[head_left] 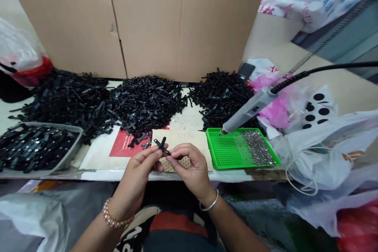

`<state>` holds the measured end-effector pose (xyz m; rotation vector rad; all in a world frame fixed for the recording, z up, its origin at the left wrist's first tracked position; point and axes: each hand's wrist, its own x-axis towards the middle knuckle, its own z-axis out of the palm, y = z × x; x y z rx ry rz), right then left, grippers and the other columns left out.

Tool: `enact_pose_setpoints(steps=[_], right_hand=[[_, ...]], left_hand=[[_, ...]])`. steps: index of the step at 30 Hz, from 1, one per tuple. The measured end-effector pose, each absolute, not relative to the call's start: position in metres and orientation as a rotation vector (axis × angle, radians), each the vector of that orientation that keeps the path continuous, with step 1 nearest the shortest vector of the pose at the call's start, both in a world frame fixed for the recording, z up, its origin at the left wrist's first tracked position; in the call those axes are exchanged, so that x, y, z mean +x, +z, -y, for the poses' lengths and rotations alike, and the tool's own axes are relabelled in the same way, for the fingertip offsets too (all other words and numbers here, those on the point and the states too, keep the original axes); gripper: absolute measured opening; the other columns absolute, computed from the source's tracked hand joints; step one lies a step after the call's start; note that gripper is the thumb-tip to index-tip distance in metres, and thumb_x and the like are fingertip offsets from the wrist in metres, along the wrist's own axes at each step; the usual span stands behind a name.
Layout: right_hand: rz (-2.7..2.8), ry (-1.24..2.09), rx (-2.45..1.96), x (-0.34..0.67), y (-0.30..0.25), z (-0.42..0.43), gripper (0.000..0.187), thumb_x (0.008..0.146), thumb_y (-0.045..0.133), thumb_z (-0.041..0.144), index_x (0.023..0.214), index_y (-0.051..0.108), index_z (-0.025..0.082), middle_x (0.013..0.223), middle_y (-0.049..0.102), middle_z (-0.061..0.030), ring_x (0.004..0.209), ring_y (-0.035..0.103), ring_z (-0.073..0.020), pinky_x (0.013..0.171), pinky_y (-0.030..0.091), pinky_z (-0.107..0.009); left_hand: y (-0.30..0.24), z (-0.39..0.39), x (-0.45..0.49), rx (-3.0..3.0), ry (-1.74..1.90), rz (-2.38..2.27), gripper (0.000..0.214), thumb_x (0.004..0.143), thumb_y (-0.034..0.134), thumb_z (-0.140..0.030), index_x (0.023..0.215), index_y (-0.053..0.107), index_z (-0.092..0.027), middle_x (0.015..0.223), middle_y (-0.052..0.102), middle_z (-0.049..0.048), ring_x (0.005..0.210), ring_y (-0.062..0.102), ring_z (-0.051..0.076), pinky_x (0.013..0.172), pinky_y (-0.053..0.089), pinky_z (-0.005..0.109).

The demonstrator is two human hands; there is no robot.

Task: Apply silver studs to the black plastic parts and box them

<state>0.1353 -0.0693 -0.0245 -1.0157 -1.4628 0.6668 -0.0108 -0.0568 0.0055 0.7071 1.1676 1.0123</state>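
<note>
My left hand (144, 162) pinches a small black plastic piece (160, 143) made of crossed flat arms with round holes. The fingertips of my right hand (189, 161) close on the piece's lower right end. Both hands hover over a cream honeycomb-textured pad (195, 138) at the table's front edge. To the right stands a green perforated tray (223, 157) with many small silver screws or rivets (258, 147) in its right half. A grey electric screwdriver (251, 108) on a black cable points its tip down at the tray's back edge.
Heaps of black plastic parts (144, 100) line the back of the table before a tall cardboard box (177, 19). A clear plastic tub (69, 153) of similar parts sits at the left. Plastic bags (327, 165) crowd the right side. A red printed sheet (119, 145) lies left of the pad.
</note>
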Motion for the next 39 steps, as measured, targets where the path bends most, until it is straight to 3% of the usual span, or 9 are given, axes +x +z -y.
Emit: enact_pose_setpoints(steps=[7, 11, 15, 20, 24, 33, 39], right_hand=[[1.546, 0.592, -1.024, 0.137, -0.032, 0.072, 0.014, 0.083, 0.064, 0.011, 0.089, 0.063, 0.024, 0.087, 0.067, -0.0007, 0.085, 0.063, -0.0143, 0.076, 0.052, -0.029], [1.677, 0.608, -1.007, 0.137, -0.033, 0.073, 0.013, 0.085, 0.063, 0.016, 0.094, 0.063, 0.025, 0.094, 0.069, -0.0025, 0.094, 0.064, -0.0165, 0.084, 0.051, -0.032], [1.783, 0.672, -1.099, 0.145, -0.024, 0.044, 0.018, 0.086, 0.063, 0.026, 0.104, 0.061, 0.023, 0.098, 0.068, -0.0036, 0.091, 0.063, -0.0161, 0.081, 0.05, -0.031], [2.018, 0.521, -1.418, 0.146, -0.028, -0.032, 0.011, 0.085, 0.059, 0.014, 0.093, 0.064, 0.018, 0.095, 0.066, -0.0058, 0.092, 0.059, -0.0179, 0.085, 0.045, -0.032], [2.119, 0.518, -1.611, 0.135, -0.041, -0.07, 0.014, 0.079, 0.065, 0.015, 0.093, 0.065, 0.015, 0.09, 0.065, -0.0068, 0.084, 0.058, -0.0183, 0.078, 0.044, -0.031], [2.073, 0.654, -1.531, 0.138, -0.049, -0.085, 0.004, 0.078, 0.065, 0.016, 0.083, 0.065, 0.017, 0.083, 0.065, -0.0027, 0.072, 0.057, -0.0137, 0.07, 0.044, -0.027], [1.906, 0.7, -1.45, 0.151, -0.033, -0.084, 0.011, 0.077, 0.06, 0.015, 0.087, 0.064, 0.017, 0.082, 0.063, -0.0015, 0.073, 0.058, -0.0126, 0.07, 0.048, -0.027]], left_hand=[[0.003, 0.057, -0.007, 0.643, 0.996, -1.081, 0.026, 0.07, 0.073, -0.038, 0.083, 0.077, -0.016, 0.078, 0.068, 0.0036, 0.057, 0.047, 0.008, 0.058, 0.042, 0.02], [-0.005, 0.052, -0.005, 0.628, 1.02, -1.151, 0.03, 0.066, 0.078, -0.042, 0.08, 0.077, -0.015, 0.077, 0.068, 0.0033, 0.055, 0.041, 0.006, 0.055, 0.038, 0.017], [-0.014, 0.04, -0.019, 0.619, 1.068, -1.216, 0.036, 0.062, 0.08, -0.043, 0.083, 0.077, -0.014, 0.079, 0.07, 0.005, 0.052, 0.039, 0.005, 0.05, 0.036, 0.017], [-0.02, 0.031, -0.045, 0.629, 1.069, -1.274, 0.036, 0.057, 0.084, -0.042, 0.077, 0.076, -0.014, 0.079, 0.073, 0.0067, 0.054, 0.046, 0.007, 0.055, 0.042, 0.018], [-0.025, 0.034, -0.054, 0.641, 1.032, -1.279, 0.035, 0.059, 0.082, -0.043, 0.079, 0.076, -0.015, 0.075, 0.073, 0.0051, 0.057, 0.053, 0.009, 0.059, 0.045, 0.019], [-0.032, 0.025, -0.055, 0.749, 0.945, -1.286, 0.037, 0.064, 0.077, -0.049, 0.077, 0.075, -0.015, 0.076, 0.073, 0.0071, 0.058, 0.056, 0.012, 0.057, 0.046, 0.022], [-0.038, 0.02, -0.061, 0.729, 0.95, -1.27, 0.032, 0.064, 0.078, -0.046, 0.076, 0.077, -0.016, 0.081, 0.075, 0.0083, 0.064, 0.062, 0.015, 0.062, 0.049, 0.023]])
